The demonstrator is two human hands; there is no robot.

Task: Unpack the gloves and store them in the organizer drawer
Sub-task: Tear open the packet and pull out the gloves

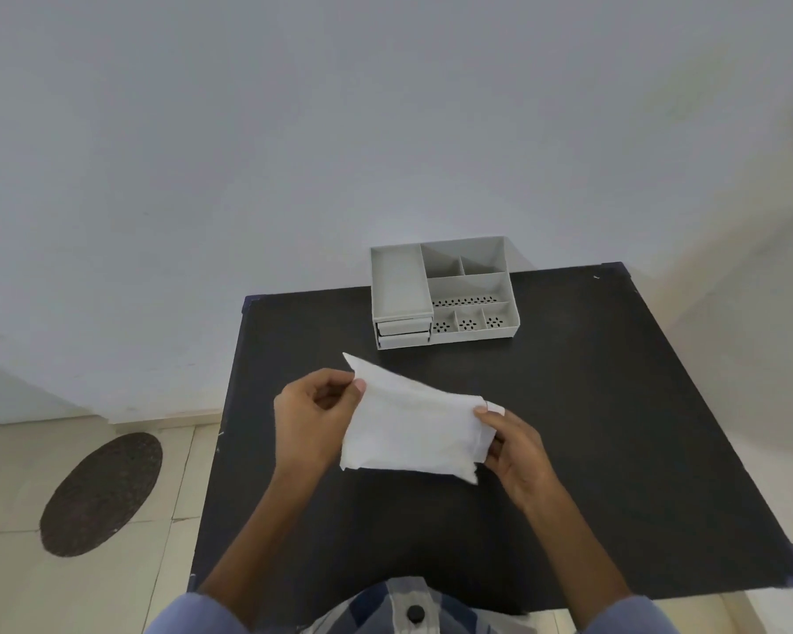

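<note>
A flat white glove packet (pixel 410 427) hangs above the black table (pixel 591 427), held between both hands. My left hand (pixel 310 416) pinches its upper left corner with thumb and forefinger. My right hand (pixel 511 443) grips its right edge; a white strip wraps one fingertip. Behind them a grey plastic organizer (pixel 442 292) stands at the table's far edge, with open compartments on top and two small drawers (pixel 403 334) in its lower left front, both pushed in.
A pale wall rises right behind the table. To the left lies a tiled floor with a dark oval mat (pixel 101 494). Bare table surface stretches to the right of the hands and in front of the organizer.
</note>
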